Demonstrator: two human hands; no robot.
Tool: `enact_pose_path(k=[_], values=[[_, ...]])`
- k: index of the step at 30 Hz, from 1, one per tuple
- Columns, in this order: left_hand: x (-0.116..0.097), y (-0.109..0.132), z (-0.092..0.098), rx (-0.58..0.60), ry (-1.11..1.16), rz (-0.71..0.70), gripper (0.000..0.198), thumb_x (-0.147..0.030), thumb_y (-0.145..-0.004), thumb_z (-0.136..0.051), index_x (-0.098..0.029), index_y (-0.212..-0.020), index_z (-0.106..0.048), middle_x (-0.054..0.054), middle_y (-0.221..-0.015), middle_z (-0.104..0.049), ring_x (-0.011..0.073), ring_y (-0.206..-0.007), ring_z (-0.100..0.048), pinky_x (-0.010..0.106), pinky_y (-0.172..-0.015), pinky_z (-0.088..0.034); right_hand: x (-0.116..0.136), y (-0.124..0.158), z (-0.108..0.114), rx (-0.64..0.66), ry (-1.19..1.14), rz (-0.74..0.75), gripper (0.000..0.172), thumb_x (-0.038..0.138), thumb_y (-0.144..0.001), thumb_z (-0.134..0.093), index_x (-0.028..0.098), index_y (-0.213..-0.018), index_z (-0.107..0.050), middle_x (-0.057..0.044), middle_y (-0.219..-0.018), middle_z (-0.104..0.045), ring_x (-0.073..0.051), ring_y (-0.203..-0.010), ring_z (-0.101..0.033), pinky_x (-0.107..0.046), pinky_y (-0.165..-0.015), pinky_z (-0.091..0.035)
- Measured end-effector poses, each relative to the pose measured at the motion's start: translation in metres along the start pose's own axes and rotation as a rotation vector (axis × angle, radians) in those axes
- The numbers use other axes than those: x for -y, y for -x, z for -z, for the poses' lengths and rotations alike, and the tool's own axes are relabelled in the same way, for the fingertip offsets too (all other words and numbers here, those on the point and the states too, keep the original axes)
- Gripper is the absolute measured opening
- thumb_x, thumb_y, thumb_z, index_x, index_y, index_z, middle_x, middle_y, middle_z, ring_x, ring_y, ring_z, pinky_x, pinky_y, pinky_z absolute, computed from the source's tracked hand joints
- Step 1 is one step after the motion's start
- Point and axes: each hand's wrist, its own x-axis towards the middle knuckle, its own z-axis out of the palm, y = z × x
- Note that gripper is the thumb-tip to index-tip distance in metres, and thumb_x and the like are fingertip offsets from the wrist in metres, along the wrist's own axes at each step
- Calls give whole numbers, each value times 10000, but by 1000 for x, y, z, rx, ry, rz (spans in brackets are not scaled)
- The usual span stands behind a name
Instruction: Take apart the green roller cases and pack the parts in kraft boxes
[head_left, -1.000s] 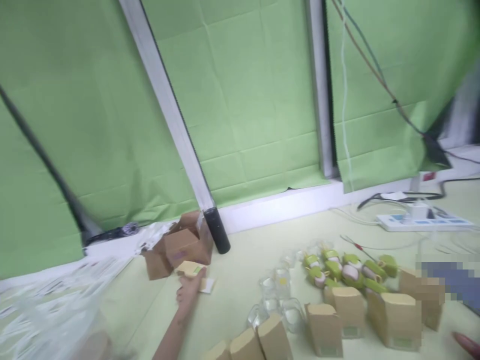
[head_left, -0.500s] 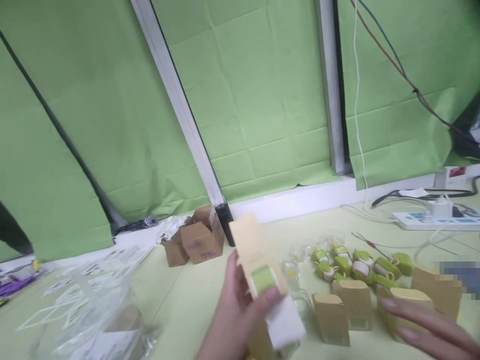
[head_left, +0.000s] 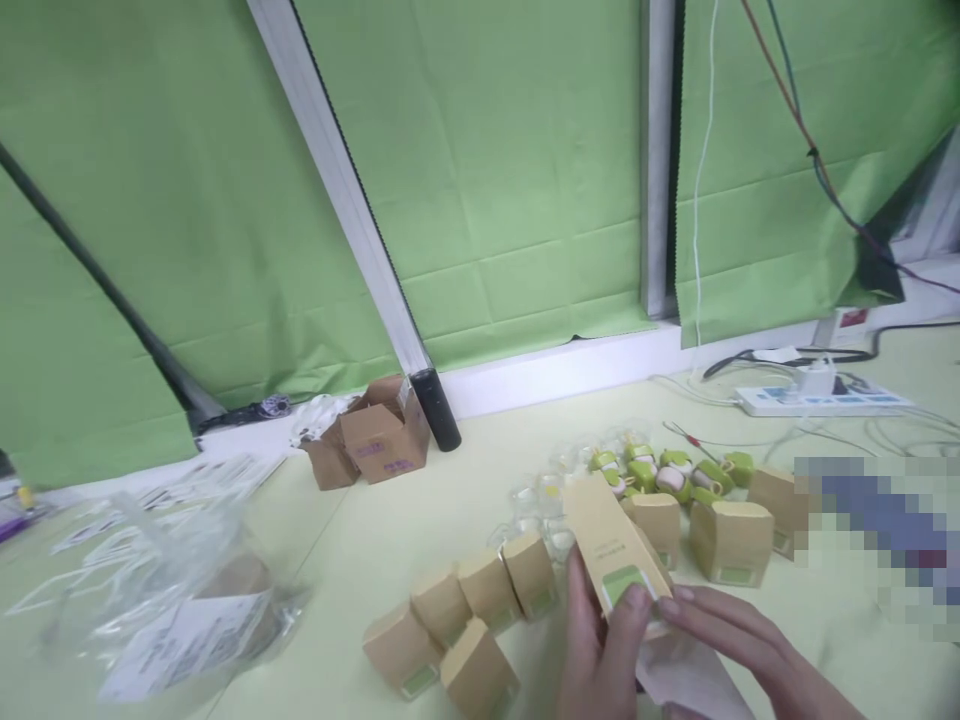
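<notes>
L hand grips tan oblong cardboard box w/ green label, tilted over pale-green counter. R hand fingertips touch box's near end, by white flap/sheet; pinch unclear. Step: prob. working that end; next needs steady L hold.

The box in hand lies between the person's left hand and right hand, above the table. Left: a box group. Right: a second group, cases behind. Rear right: power strip. Rear left: carton, cylinder just right. Front left: plastic bag.
</notes>
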Motion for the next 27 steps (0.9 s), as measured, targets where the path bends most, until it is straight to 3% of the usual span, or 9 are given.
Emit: enact_pose_path(k=[2,6,10,12,17,20,27], values=[[9,-3,-1,-1,12,47,854,-527,-683,-680,-188,-1387,-335,106,-1354,-516,283,-1292,-417,318,-1026,-372,0,7,3,-22,45,-37,432,220,-889,-495,243,-1321,-501,-65,-1071,-657,-187,-989,-644,-220,-863,-554],[23,-8,2,43,10,104,855,-529,-694,-650,-215,-1405,-295,101,-1351,-514,286,-1272,-436,333,-948,-449,-3,4,14,10,120,129,386,142,-819,-580,383,-1116,-632,-7,-1013,-669,-200,-1009,-618,-324,-953,-508],[30,-10,5,144,-6,188,986,-576,-674,-649,-242,-1444,-132,130,-1315,-522,304,-1121,-548,330,-701,-550,-5,-3,28,4,62,145,197,156,-815,-592,297,-905,-696,-48,-988,-651,-196,-1001,-612,-287,-877,-538],[31,-10,6,156,7,192,1006,-589,-677,-641,-245,-1447,-94,134,-1330,-497,300,-1093,-557,318,-671,-550,-5,-1,29,-17,-16,99,113,192,-831,-595,259,-854,-684,-74,-1037,-625,-199,-1046,-596,-252,-844,-545],[31,-6,7,196,-12,156,971,-593,-680,-653,-266,-1435,-138,118,-1287,-516,293,-1095,-540,326,-746,-531,-5,15,22,-69,-131,-16,106,278,-851,-582,251,-901,-672,-99,-1119,-552,-217,-1032,-587,-265,-801,-558],[34,-5,7,217,-18,134,934,-592,-685,-654,-278,-1421,-172,112,-1261,-521,285,-1073,-551,326,-765,-519,-7,20,18,-45,-141,-34,98,236,-819,-627,255,-904,-671,-90,-1096,-528,-205,-984,-593,-225,-744,-566],[47,-9,10,285,-78,-18,952,-566,-650,-697,-243,-1407,-218,140,-1213,-552,311,-1082,-549,391,-881,-471,-11,29,1,-106,-195,-224,347,239,-784,-682,248,-1087,-514,-72,-1091,-527,-188,-974,-609,-227,-811,-545]])
